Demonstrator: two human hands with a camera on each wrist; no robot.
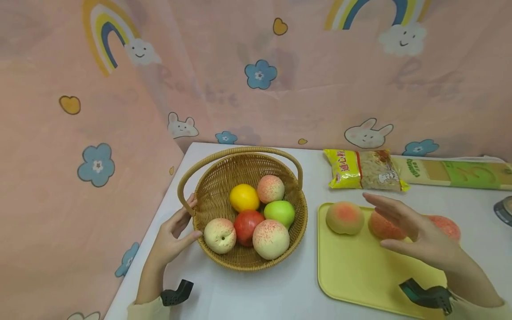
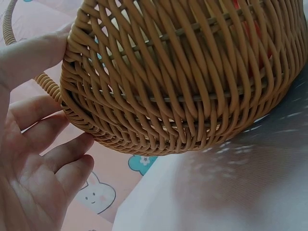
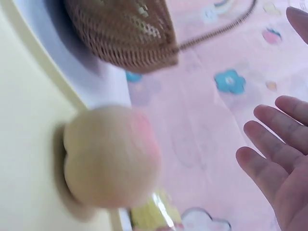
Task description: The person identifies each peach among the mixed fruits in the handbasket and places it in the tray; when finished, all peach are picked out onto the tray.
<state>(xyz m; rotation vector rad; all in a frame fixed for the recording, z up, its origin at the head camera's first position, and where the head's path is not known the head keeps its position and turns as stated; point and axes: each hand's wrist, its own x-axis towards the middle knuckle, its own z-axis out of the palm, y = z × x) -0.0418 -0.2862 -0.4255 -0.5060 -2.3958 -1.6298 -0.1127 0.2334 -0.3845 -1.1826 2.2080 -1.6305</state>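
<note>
A wicker basket (image 1: 302, 226) with an arched handle holds peaches (image 1: 271, 239), a red fruit (image 1: 247, 224), a yellow fruit (image 1: 244, 198) and a green fruit (image 1: 280, 214). My left hand (image 1: 172, 240) touches its left rim, thumb on one side of the handle's base and fingers on the other. In the left wrist view the fingertips meet the woven rim (image 2: 79, 113). My right hand (image 1: 424, 235) hovers over a yellow tray (image 1: 356, 271), fingers extended and nothing held. On the tray lie a pale peach (image 1: 345, 218) and redder ones (image 1: 384, 226), partly hidden by that hand.
A yellow bag of dried food (image 1: 366, 170) lies behind the tray. Beside it is a long green-and-tan package (image 1: 460, 173). A dark round object (image 1: 505, 210) sits at the right edge. A pink patterned curtain (image 1: 304, 98) hangs behind the white table (image 1: 292, 298) and along its left side.
</note>
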